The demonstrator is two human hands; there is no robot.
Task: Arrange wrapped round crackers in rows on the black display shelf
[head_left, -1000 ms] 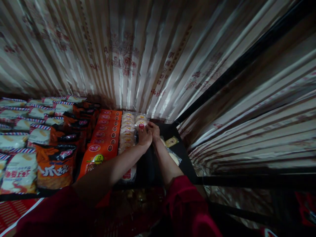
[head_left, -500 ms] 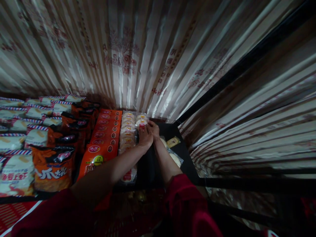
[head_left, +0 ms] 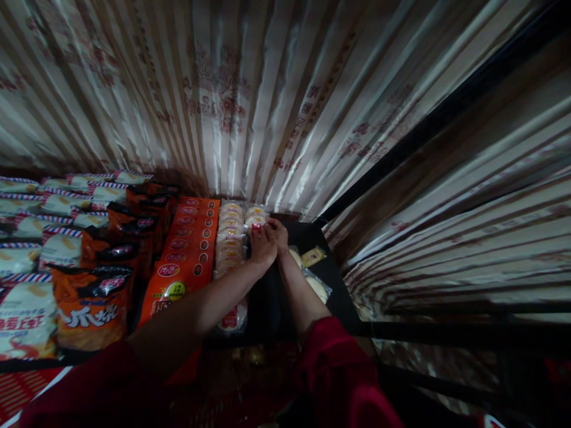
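Left hand (head_left: 264,245): laid over the near part of the wrapped cake pack (head_left: 256,214), fingers close together beside its red label; whether they pinch the wrapper or only rest on it cannot be told.
Right hand (head_left: 278,233): just beside the left, fingers bent at the pack's right edge; grip too dark and small to tell.
Sleeves (head_left: 341,362): dark red, ending below the elbows, forearms bare.
Wrapped cake pack: clear film, round pale cakes, small red label; on the shelf (head_left: 304,230), near its back edge, at the head of the space right of the cake row.
Cake row (head_left: 231,235): similar clear packs, overlapping from back to front, directly left of the pack.
Orange packets (head_left: 190,229): overlapping column, left of the cake row; yellow disc on a front one.
Orange-and-black bags (head_left: 93,315): upright file, left of the orange packets.
White bags (head_left: 29,315): striped tops, several rows, far left.
Small yellow packet (head_left: 313,257): lying flat, right of the right forearm.
Pale round item (head_left: 316,286): in clear film, just in front of the yellow packet, partly behind the forearm.
Curtain (head_left: 250,89): pale, pleated, dark red print, behind the shelf.
Bar (head_left: 401,151): black, slanting upward right from the shelf corner.
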